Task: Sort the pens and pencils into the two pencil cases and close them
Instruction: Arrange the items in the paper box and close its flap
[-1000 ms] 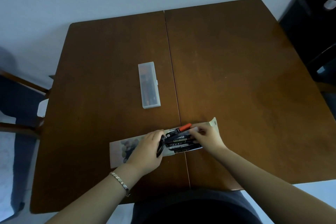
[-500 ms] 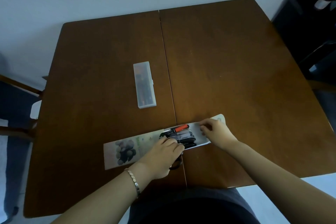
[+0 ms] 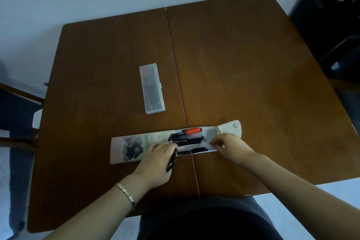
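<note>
A flat printed pencil case (image 3: 128,148) lies unfolded near the table's front edge. Several black pens (image 3: 187,139) and an orange-capped marker (image 3: 192,130) lie side by side on its middle. Its flap with a snap button (image 3: 231,127) sticks out at the right. My left hand (image 3: 157,163) rests on the case left of the pens, fingers curled round a dark pen (image 3: 172,160) that pokes out beneath them. My right hand (image 3: 231,148) pinches the case's white edge just right of the pens. A clear plastic pencil case (image 3: 152,88), lid shut, holds several pencils farther back.
The brown wooden table (image 3: 243,64) has a seam down its middle. A chair (image 3: 17,107) stands at the left edge. Dark furniture (image 3: 331,25) fills the far right corner. My lap is under the front edge.
My left hand slid toward me off the pens, keeping the dark pen. My right hand moved right from the pens to the case's edge. The flap end now lies flatter.
</note>
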The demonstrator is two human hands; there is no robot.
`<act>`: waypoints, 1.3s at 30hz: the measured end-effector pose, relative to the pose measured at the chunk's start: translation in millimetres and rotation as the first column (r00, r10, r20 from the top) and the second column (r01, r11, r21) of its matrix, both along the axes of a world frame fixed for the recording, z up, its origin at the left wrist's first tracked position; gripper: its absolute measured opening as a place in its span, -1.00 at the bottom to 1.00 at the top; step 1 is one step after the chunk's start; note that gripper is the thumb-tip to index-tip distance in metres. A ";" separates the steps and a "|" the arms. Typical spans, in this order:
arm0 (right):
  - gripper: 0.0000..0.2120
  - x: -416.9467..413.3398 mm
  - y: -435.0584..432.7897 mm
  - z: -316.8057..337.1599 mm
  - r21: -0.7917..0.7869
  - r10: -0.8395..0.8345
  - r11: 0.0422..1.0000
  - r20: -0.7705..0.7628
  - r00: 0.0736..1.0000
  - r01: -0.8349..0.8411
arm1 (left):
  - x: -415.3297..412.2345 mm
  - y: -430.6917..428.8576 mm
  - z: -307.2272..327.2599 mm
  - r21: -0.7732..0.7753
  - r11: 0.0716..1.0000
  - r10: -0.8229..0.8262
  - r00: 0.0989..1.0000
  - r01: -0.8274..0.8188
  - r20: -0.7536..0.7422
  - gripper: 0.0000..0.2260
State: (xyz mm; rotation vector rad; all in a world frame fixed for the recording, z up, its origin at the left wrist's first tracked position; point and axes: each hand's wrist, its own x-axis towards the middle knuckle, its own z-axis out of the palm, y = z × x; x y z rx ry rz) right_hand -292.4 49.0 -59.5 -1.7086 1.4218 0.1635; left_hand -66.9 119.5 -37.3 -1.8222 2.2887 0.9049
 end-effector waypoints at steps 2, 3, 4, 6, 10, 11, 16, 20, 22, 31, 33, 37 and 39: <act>-0.69 3.5 -0.7 -1.0 -0.003 0.007 1.000 -0.021 1.000 -0.007 | -0.9 -2.0 2.3 0.007 0.998 0.062 0.997 -0.062 -0.045 -0.60; -0.69 4.9 -0.7 -1.7 -0.005 0.010 1.000 -0.029 1.000 -0.010 | -1.3 -2.1 1.9 0.002 0.997 0.079 0.995 -0.079 -0.057 -0.61; -0.68 6.4 -0.1 -2.4 -0.004 0.017 1.000 -0.037 0.999 -0.017 | -1.8 -2.0 1.5 -0.003 0.995 0.095 0.993 -0.096 -0.065 -0.61; -0.69 9.9 2.1 -3.8 -0.003 0.035 0.999 -0.048 0.998 -0.035 | -3.1 -1.9 -0.6 -0.009 0.992 0.126 0.989 -0.127 -0.076 -0.64; -0.72 22.4 8.3 -5.8 -0.034 0.056 0.998 -0.035 0.998 -0.058 | -4.6 -2.2 -5.5 0.030 0.982 0.190 0.976 -0.188 -0.105 -0.64; -0.73 26.7 10.1 -6.0 -0.052 0.079 0.995 -0.038 0.996 -0.081 | -4.6 -2.5 -7.0 0.044 0.976 0.217 0.968 -0.213 -0.123 -0.65; -0.59 46.3 16.0 -9.1 -0.169 0.207 0.958 -0.160 0.965 -0.233 | -2.4 -6.1 -8.8 0.086 0.949 0.314 0.934 -0.303 -0.174 -0.72; -0.65 45.9 13.9 -12.0 -0.187 0.181 0.961 -0.122 0.976 -0.202 | -0.2 -10.0 -8.9 0.096 0.945 0.327 0.928 -0.314 -0.180 -0.71; -0.73 40.8 14.0 -12.8 -0.182 0.110 0.977 -0.029 0.993 -0.114 | 1.8 -12.6 -8.8 0.093 0.944 0.329 0.926 -0.317 -0.184 -0.70; -0.66 34.8 3.4 -13.2 -0.128 -0.163 0.976 0.106 0.981 0.176 | 5.5 -16.0 -5.9 0.089 0.948 0.316 0.930 -0.304 -0.187 -0.69; -0.70 36.0 3.1 -13.1 -0.131 -0.112 0.984 0.058 0.992 0.118 | 5.4 -16.0 -6.3 0.095 0.949 0.315 0.932 -0.302 -0.180 -0.69; -0.79 32.9 3.6 -12.2 -0.119 -0.032 0.992 0.006 0.999 0.033 | 5.4 -17.1 -6.5 0.103 0.947 0.319 0.928 -0.304 -0.194 -0.70; -0.78 32.7 3.3 -11.9 -0.117 -0.024 0.993 -0.004 1.000 0.023 | 5.9 -17.5 -6.7 0.102 0.947 0.318 0.928 -0.303 -0.195 -0.70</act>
